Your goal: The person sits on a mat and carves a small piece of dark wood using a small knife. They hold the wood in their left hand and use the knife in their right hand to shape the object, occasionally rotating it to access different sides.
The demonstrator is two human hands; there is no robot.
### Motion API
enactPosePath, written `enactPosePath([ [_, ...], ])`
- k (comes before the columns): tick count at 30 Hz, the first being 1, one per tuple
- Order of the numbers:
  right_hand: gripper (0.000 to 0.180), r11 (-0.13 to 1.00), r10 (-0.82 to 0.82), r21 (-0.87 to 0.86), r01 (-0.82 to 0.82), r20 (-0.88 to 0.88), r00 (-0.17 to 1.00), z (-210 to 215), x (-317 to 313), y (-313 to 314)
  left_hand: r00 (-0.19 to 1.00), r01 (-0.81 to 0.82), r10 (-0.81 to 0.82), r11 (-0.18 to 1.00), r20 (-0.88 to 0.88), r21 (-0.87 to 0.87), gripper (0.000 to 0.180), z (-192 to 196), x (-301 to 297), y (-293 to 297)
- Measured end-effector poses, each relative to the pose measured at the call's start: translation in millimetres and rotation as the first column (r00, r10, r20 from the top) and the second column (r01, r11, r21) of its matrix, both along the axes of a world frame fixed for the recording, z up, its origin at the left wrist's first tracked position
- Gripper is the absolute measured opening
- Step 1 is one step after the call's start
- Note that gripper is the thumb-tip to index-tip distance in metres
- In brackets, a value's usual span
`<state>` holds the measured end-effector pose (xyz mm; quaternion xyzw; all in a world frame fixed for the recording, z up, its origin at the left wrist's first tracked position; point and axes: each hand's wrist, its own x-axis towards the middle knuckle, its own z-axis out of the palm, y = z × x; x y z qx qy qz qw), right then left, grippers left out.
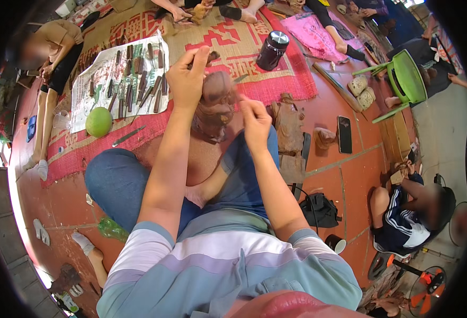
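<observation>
A reddish-brown carved wooden figure (215,108), with rounded forms, stands in front of my crossed legs. My left hand (187,79) is closed at its upper left side and appears to grip it; a dark bit shows just past the fingertips. On the figure's right side, my right hand (256,123) has its fingers pinched together close to the wood. Whatever those fingers hold is hidden or too small to make out. A brown rounded surface (178,156) lies beneath the figure, between my knees.
Several dark-handled carving tools lie on a paper sheet (102,71), near a green round fruit (99,122) and a loose blade (128,136). A black flask (272,51) stands on the mat. Rightward are another carved wooden piece (288,127), a phone (345,134) and a green chair (407,79). Other people sit around.
</observation>
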<state>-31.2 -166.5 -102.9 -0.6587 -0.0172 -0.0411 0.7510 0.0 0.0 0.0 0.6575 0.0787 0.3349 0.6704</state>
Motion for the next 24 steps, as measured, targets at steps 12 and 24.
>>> enactPosePath([
  [12, 0.017, 0.999, 0.048, -0.036, -0.041, 0.234, 0.971, -7, 9, 5, 1.0, 0.026, -0.026, 1.0, -0.008, 0.004, 0.022, 0, -2, -2],
  [24, 0.019, 0.995, 0.03, -0.104, -0.002, 0.27, 0.962, -19, 11, -5, 0.999, 0.034, -0.034, 0.997, -0.006, 0.066, 0.029, 0, -1, -2],
])
